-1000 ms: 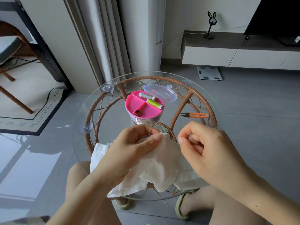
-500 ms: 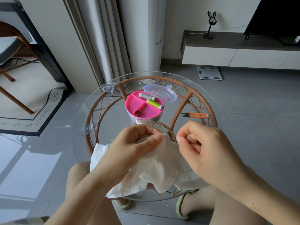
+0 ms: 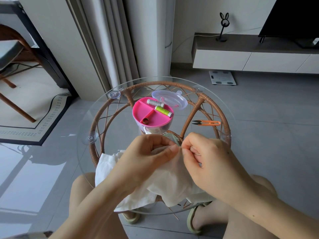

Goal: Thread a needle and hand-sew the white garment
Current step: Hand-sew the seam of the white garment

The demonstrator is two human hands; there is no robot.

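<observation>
The white garment (image 3: 165, 183) lies bunched on the near side of the round glass table (image 3: 96, 118). My left hand (image 3: 146, 157) pinches a fold of it between thumb and fingers. My right hand (image 3: 207, 157) is closed beside it, fingertips touching the left thumb at the cloth. A thin silver needle (image 3: 197, 154) shows inside the right hand's curled fingers. The thread itself is too fine to make out.
A pink sewing kit tray (image 3: 151, 114) holds a grey spool (image 3: 152, 101), a green spool (image 3: 163, 111) and a thimble (image 3: 145, 120); its clear lid (image 3: 170, 99) lies behind. Orange snips (image 3: 207, 123) rest at the right of the table. My knees and sandals are below.
My right hand has moved left toward the left hand until its fingertips meet the cloth at the left thumb. The left hand has kept its hold.
</observation>
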